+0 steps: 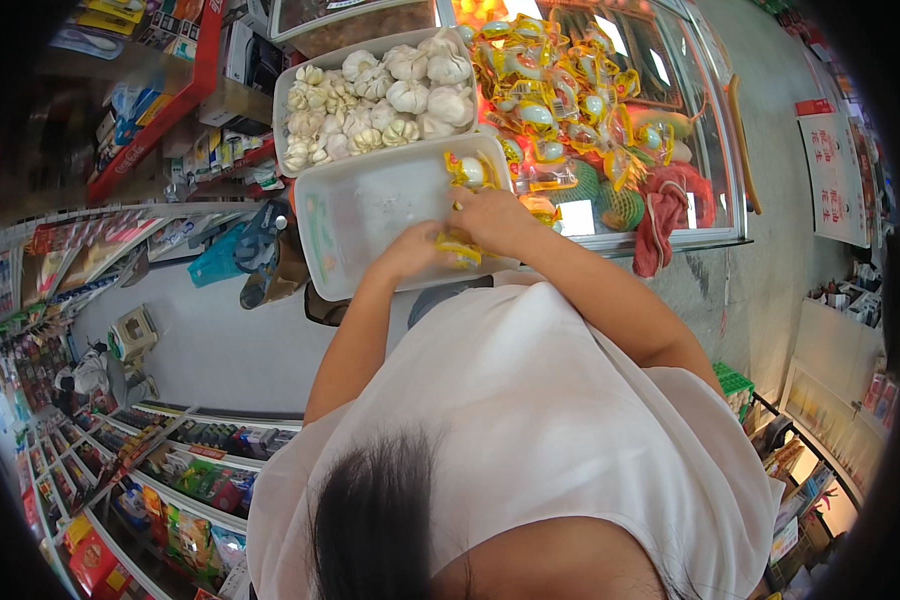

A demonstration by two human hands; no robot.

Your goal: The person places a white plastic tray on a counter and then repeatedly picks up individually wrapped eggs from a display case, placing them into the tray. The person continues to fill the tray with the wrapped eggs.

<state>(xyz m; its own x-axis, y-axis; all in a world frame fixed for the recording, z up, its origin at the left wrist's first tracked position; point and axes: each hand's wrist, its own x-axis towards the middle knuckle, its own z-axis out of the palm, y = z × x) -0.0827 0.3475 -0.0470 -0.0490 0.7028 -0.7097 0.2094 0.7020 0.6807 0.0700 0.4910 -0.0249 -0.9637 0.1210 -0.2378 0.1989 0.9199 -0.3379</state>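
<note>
Both my hands are inside a white plastic bin (375, 217), over its right end. My right hand (495, 219) has its fingers curled, and a bit of yellow wrapper shows at the fingertips. Just beyond them lies a pale egg in clear and yellow wrapping (470, 172). My left hand (417, 249) is blurred, its fingertips close to another yellow wrapped packet (461, 253); whether it grips the packet is unclear. Many more wrapped eggs (536, 114) are heaped on the glass-topped case to the right.
A second bin of garlic bulbs (371, 97) adjoins the far side of this one. Melons in netting (621, 206) and a red cloth (660, 214) are at the case's near right corner. Stocked shelves (195, 480) line the left; a person (94, 371) is in the aisle.
</note>
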